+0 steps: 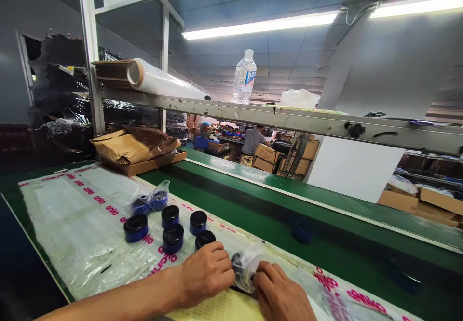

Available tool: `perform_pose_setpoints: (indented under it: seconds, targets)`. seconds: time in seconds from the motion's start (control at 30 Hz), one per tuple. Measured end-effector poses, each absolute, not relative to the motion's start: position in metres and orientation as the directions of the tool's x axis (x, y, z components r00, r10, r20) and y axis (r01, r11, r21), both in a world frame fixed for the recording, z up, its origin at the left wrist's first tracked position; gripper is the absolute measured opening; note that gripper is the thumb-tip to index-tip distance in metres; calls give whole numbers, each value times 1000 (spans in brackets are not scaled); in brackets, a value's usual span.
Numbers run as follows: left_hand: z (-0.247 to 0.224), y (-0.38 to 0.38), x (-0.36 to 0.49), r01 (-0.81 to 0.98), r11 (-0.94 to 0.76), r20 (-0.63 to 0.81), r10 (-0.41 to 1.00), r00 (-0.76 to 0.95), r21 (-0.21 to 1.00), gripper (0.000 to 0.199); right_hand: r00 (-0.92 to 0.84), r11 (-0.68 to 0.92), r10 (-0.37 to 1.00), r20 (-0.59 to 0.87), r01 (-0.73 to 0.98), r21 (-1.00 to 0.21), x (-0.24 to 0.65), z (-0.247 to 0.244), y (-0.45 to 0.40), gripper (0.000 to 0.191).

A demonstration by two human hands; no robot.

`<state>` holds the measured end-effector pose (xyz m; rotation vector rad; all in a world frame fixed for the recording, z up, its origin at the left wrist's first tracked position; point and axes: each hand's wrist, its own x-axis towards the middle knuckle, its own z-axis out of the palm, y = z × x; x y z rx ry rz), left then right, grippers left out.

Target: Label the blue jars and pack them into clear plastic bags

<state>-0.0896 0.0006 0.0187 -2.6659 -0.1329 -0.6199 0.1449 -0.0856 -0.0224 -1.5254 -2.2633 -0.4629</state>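
Note:
Between my two hands is a clear plastic bag (pixel 249 263) with a dark item inside, its shape mostly hidden by crumpled film. My left hand (pixel 209 272) is closed at the bag's left side, its fingertips partly hidden. On the right side, my right hand (pixel 282 293) pinches the bag's edge with bent fingers. Just beyond my left hand stand several short round blue pieces with black tops, such as this one (pixel 172 238) and another (pixel 136 228). Farther back, bagged blue pieces (pixel 158 199) lie together. A yellow sheet (pixel 213 307) lies under my hands.
Printed plastic film (pixel 83 224) covers the near worktop. Beyond it runs a green belt (pixel 253 215) with a blue round piece (pixel 303 233) on it. A cardboard tray (pixel 144 164) holds brown paper. Overhead, a shelf carries a film roll (pixel 166 80) and a bottle (pixel 244 79). A person (pixel 253 142) sits far behind.

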Motion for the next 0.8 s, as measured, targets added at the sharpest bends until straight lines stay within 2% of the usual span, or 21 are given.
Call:
perform_pose_setpoints:
  seconds: [0.13,0.2,0.23,0.3,0.37,0.4,0.53,0.6,0.8]
  targets:
    - [14,2,-86,215,-899,387,55,920,-382,19,-262,258,885,384,964,64,138,-21,-79,34]
    - [13,3,-85,231,-911,337,111,935,-340,16,-201,204,912,358,978,30,132,-20,-76,36]
    - [14,3,-84,255,-932,316,168,934,-257,16,-171,180,920,353,984,7,130,-18,-75,36]
    - [18,4,-81,318,-948,269,309,912,10,19,-101,130,939,329,989,-68,128,-12,-71,34]
    - [26,8,-77,368,-894,221,425,878,257,23,-20,77,955,295,980,-182,131,-2,-66,26]
    - [29,11,-74,382,-861,204,462,863,335,23,18,53,963,270,966,-253,134,3,-63,21]
    - [43,26,-57,423,-765,219,575,788,485,20,128,-20,978,163,841,-540,151,16,-48,18]
    - [45,31,-49,446,-716,249,639,728,537,19,189,-52,970,151,773,-632,158,16,-43,18]
    - [40,33,-37,438,-640,318,728,607,631,23,307,-87,933,190,703,-706,160,11,-48,27]
